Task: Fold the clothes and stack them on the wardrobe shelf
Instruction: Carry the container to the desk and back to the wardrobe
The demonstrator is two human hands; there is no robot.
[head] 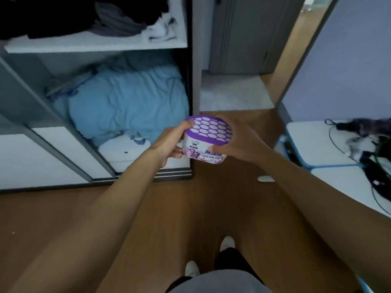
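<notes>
Held thing: a round white plastic tub with a purple hole-patterned lid (206,142), in mid-air before the open wardrobe, above the brown wooden floor (63,229).
Left hand (169,142): fingers curled round the tub's left side, thumb on the lid's rim.
Right hand (239,142): wrapped over the tub's right side, thumb on the label.
Clothes: dark and grey crumpled garments (118,20) and a white crumpled garment (161,30) just beside them lie unfolded on the white wardrobe shelf (95,44).
Lower compartment: a light blue rumpled bundle (127,102), perhaps a quilt; the blur leaves it unsure.
Right edge: a white table (313,142) bearing tangled black cables (372,144).
</notes>
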